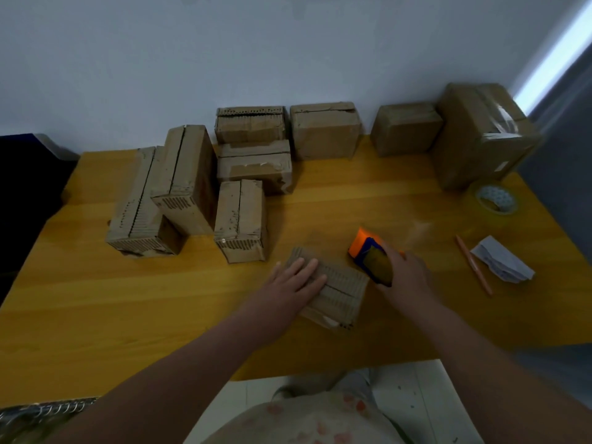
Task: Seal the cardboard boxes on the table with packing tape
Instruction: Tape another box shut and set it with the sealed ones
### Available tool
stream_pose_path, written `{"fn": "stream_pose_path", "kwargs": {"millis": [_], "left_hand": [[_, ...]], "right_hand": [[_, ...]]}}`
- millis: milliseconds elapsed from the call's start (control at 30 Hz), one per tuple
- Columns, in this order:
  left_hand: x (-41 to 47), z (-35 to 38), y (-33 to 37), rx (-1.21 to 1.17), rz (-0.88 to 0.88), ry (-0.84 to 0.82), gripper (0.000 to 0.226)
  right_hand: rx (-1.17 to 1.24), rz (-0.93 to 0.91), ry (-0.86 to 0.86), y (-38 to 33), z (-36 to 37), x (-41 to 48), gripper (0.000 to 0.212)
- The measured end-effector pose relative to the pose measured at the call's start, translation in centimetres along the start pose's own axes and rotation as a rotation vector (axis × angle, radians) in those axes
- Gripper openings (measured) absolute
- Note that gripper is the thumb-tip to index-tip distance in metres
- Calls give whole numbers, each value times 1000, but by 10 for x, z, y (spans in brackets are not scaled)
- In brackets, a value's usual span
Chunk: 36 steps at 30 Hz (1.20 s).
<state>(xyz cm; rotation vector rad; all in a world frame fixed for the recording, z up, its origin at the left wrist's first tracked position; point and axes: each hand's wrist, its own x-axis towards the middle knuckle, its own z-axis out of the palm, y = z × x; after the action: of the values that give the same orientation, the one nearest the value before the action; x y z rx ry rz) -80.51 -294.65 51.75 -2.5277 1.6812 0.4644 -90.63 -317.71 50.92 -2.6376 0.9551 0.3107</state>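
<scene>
Bare forearms [192,363] reach over a small brown cardboard box [341,291] on the yellow wooden surface [352,203].
Left hand [296,280] lies flat on its top, fingers [307,270] straight and slightly spread; right hand [407,274] curls round an orange-and-blue tape dispenser [368,249] at the box's right end.

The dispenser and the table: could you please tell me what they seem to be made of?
Dispenser: likely plastic, by its smooth, bright orange and blue body. Table: wood or wood-look laminate; yellow, slightly glossy top with plank lines and grain.
</scene>
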Motion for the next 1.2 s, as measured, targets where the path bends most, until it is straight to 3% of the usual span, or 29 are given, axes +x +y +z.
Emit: {"fn": "stream_pose_path", "kwargs": {"millis": [133, 300, 367, 433, 567, 800, 900, 967, 1000, 1100, 1200], "left_hand": [[19, -25, 2, 127, -77, 28, 74], [23, -37, 10, -140, -315, 151, 58], [21, -35, 19, -286, -292, 157, 54], [20, -30, 27, -357, -222, 75, 65], [28, -24, 23, -241, -125, -61, 72], [32, -35, 2, -23, -123, 22, 63], [28, -51, 4, -354, -216, 223, 58], [27, -65, 9, -739, -373, 403, 51], [28, -72, 11, -1001, -478, 409, 48], [30, -86, 13, -1690, -677, 179, 44], [28, -88, 12, -1877, -649, 69, 23]], "right_hand": [[106, -28, 4, -1, -1, -5, 89], [208, -28, -36, 3, 2, -11, 98], [278, -3, -38, 3, 2, -14, 96], [362, 15, -20, 4, 2, -15, 92], [556, 86, 97, 9, -10, -20, 83], [805, -53, 118, 13, -55, -39, 76], [927, -137, 57, 9, -66, -47, 73], [975, -190, 16, 7, -70, -50, 70], [993, -217, -3, 6, -71, -51, 67], [1006, -275, -63, 6, -72, -55, 73], [997, -323, -108, 2, -76, -60, 73]]}}
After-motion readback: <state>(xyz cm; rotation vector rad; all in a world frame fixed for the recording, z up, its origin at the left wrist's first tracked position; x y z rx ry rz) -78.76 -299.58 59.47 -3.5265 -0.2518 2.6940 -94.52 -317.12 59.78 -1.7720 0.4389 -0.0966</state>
